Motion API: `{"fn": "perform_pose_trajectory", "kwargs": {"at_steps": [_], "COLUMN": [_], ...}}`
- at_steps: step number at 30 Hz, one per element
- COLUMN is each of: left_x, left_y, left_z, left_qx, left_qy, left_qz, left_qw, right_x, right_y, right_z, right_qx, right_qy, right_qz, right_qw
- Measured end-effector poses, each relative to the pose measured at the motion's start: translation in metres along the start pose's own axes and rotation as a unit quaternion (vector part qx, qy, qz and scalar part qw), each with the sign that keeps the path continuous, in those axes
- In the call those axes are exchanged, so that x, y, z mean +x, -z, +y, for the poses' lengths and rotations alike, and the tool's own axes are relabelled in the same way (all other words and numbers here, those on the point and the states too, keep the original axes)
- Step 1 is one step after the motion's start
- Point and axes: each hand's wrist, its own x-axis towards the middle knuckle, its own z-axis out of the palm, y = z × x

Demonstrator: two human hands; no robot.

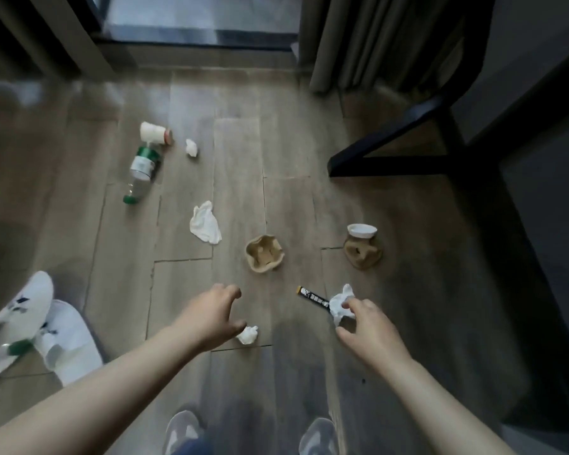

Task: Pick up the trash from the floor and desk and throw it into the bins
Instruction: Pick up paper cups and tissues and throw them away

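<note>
Pinching a crumpled white tissue (340,305) between thumb and fingers, my right hand (368,330) holds it just above the wooden floor (237,152). A black stick sachet (312,298) pokes out from behind the tissue; its pale print is too blurred to read. My left hand (212,315) hangs open, fingers spread, with a small white paper ball (247,334) just beside its thumb. Beyond my hands lie a squashed brown paper cup (264,254), a flat white tissue (206,223) and a clear bottle (142,170) with a green label, unreadable.
</note>
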Motion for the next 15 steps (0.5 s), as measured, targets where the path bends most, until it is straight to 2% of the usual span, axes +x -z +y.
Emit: {"fn": "perform_pose_trajectory", "kwargs": {"at_steps": [5,9,13,15], "left_x": [0.092,0.155,0.184,0.184], "left_y": [-0.078,-0.123,-0.150,-0.155], "left_z": [-0.040,-0.069,-0.077,-0.075], "left_qx": [0.028,0.054,0.089,0.085], "left_qy": [-0.048,-0.093,-0.162,-0.185], "left_qz": [0.008,0.021,0.038,0.047], "left_qw": [0.998,0.994,0.982,0.978], "right_x": [0.084,0.148,0.190,0.196], "right_y": [-0.086,-0.126,-0.151,-0.156], "right_z": [0.041,0.058,0.058,0.059], "right_qx": [-0.057,-0.129,-0.118,-0.107], "right_qy": [0.018,0.074,0.105,0.092], "right_qz": [-0.007,-0.007,0.029,0.034], "right_qw": [0.998,0.989,0.987,0.989]}}
